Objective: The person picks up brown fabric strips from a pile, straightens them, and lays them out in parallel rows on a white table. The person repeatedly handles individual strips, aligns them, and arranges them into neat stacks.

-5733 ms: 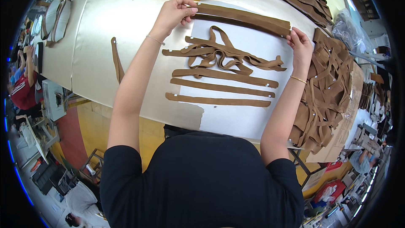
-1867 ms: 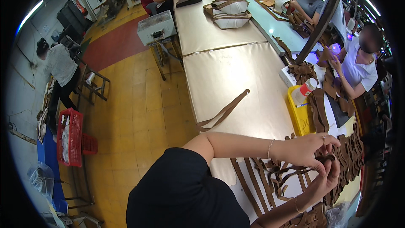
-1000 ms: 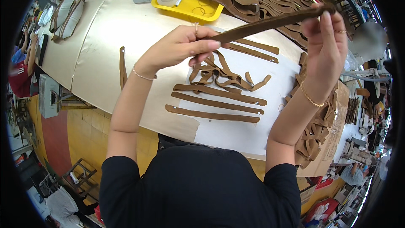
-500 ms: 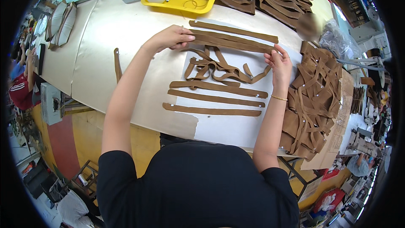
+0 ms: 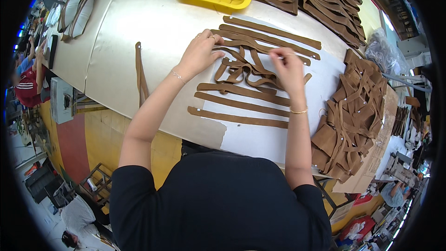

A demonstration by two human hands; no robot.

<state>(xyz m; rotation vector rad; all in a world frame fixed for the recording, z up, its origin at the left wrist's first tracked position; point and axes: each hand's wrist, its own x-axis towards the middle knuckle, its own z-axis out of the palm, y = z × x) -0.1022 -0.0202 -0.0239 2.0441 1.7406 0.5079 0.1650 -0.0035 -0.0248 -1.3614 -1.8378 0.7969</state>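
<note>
Left fingers touch a brown strip slanting down rightward.

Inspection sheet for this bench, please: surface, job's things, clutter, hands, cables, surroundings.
Surface: pale gold table with a flat white sheet.
Job's things: long, flat brown strips in rows, some tangled between.
Clutter: shallow yellow plastic tray at far side; heaped brown strips at right.
Hands: left hand at strips' left ends; right hand over strips; grips unclear.
Cables: pale line at right, cable or hose unclear.
Surroundings: red-shirted person at left.
</note>
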